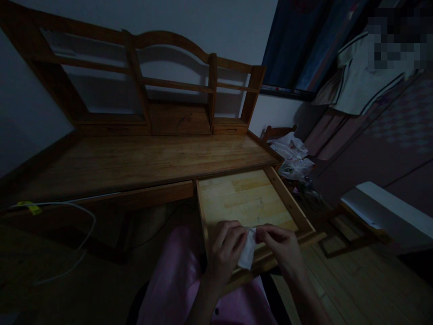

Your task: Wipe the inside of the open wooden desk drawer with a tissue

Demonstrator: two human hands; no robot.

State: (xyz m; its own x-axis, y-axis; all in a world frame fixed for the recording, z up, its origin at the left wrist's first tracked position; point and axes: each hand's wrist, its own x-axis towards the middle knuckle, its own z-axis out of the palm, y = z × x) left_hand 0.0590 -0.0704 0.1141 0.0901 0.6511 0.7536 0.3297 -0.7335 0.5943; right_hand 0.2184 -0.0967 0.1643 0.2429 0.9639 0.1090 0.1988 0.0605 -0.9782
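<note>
My left hand (226, 249) and my right hand (282, 247) meet above the front of a pulled-out wooden drawer (233, 201). Between them hangs a small limp white piece of cloth or tissue (248, 253); the dim light hides which of the two it is. The fingers of my left hand close on its upper left edge, while my right thumb and fingertips pinch its upper right corner. Inside the drawer I see a bare pale board with a few small dark marks.
Behind the drawer stretches a wooden desk (162, 155) with a shelf unit (179, 85) against the wall. A white cable (91, 216) with a yellow tag loops at left. Plastic bags (292, 153) sit at right, near a wooden stool (348, 225) bearing a white object.
</note>
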